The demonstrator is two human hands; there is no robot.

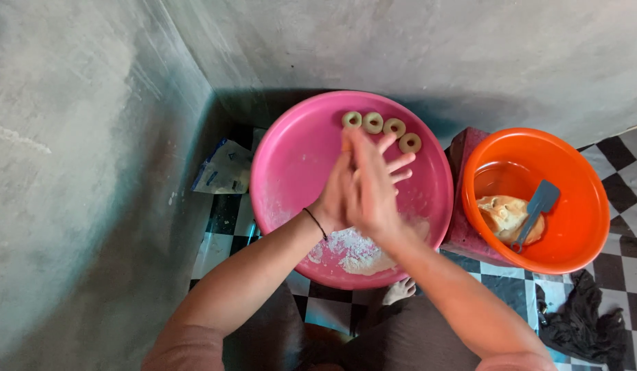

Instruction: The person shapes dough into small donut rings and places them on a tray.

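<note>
My left hand [334,199] and my right hand [373,189] are pressed palm to palm above a big round pink tray [284,165]. Whatever lies between the palms is hidden. Several small dough rings [381,126] sit in a row at the tray's far edge, just beyond my fingertips. A heap of white flour [356,253] lies at the near edge of the tray, below my wrists. A dark band circles my left wrist.
An orange bowl [579,227] to the right holds a lump of dough [502,216] and a grey-blue spatula [536,209]. A plastic bag [223,170] lies left of the tray. A dark cloth [581,317] is on the checkered floor. Grey walls enclose the corner.
</note>
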